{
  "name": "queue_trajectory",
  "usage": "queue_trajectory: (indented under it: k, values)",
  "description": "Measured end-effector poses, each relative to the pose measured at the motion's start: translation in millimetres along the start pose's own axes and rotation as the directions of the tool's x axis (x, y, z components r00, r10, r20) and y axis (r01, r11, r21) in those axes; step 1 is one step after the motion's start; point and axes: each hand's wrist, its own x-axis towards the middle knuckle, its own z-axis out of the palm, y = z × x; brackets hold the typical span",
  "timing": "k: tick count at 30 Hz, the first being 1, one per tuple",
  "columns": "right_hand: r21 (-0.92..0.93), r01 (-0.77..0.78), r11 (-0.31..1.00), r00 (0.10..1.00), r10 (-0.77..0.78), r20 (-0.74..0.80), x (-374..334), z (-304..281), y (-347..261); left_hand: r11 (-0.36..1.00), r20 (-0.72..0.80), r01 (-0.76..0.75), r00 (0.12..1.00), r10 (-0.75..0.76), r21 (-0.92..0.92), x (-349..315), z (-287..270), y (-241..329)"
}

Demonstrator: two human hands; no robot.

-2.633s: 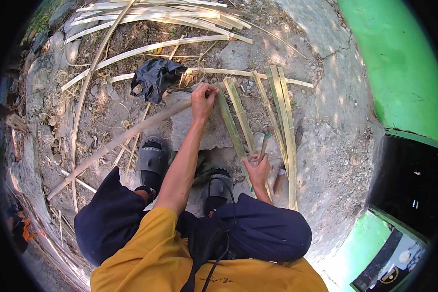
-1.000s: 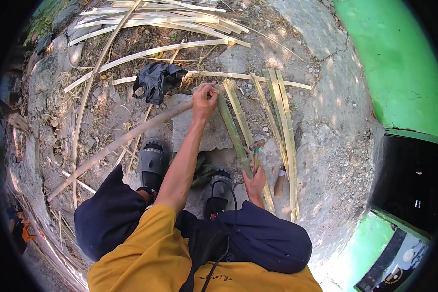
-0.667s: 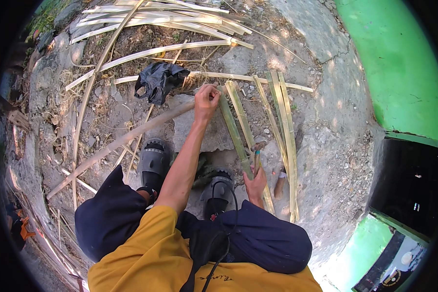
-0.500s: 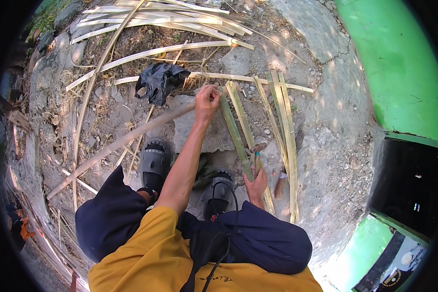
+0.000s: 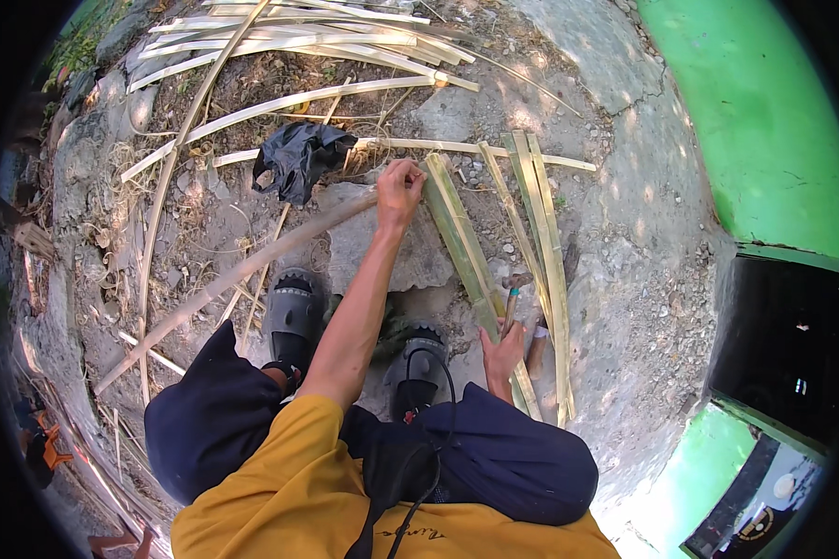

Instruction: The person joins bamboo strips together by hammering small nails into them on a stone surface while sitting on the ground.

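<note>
My left hand (image 5: 400,193) is closed in a pinch above the upper end of a long wooden pole (image 5: 261,256). What its fingers hold, if anything, is too small to make out. My right hand (image 5: 502,354) grips a hammer (image 5: 511,300), its head upward and a teal band below it. The same hand is at the lower end of a green bamboo strip (image 5: 454,233). Close along that strip's right side lies a paler bamboo strip (image 5: 471,239). Further right, more bamboo strips (image 5: 552,256) lie lengthwise. A flat stone (image 5: 350,247) is under the pole's upper part.
A crumpled black plastic bag (image 5: 303,156) lies left of my left hand. Beyond are several split bamboo strips (image 5: 280,39) in a heap. A wooden handle (image 5: 536,352) lies right of my right hand. My shoes (image 5: 292,312) stand on rough ground beside a green wall (image 5: 755,112).
My right hand has moved right with the hammer and the lower end of the green strip. That strip now lies against the paler one. My left hand stays almost where it was.
</note>
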Motion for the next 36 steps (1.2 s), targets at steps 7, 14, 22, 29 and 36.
queue_trajectory:
  k: [7,14,22,29,36]
  values:
    - [-0.137,0.231,0.963,0.962,-0.247,-0.115,7,-3,-11,1.000,-0.018,-0.021,1.000,0.021,-0.014,-2,-6,-5]
    - [-0.049,0.066,0.997,0.997,-0.065,0.034,9,0,11,0.999,-0.014,-0.025,1.000,0.024,-0.028,-1,-2,0]
    - [-0.077,0.073,0.994,0.997,-0.071,0.031,9,-1,10,0.999,-0.014,-0.043,0.999,0.043,-0.026,-1,-4,5]
    - [-0.130,0.166,0.978,0.985,-0.169,-0.017,11,-2,10,0.999,-0.014,-0.029,0.999,0.029,-0.021,0,-4,3]
    - [-0.142,0.142,0.980,0.990,-0.141,0.018,10,-4,5,0.999,-0.029,-0.037,0.999,0.036,-0.034,0,-4,3]
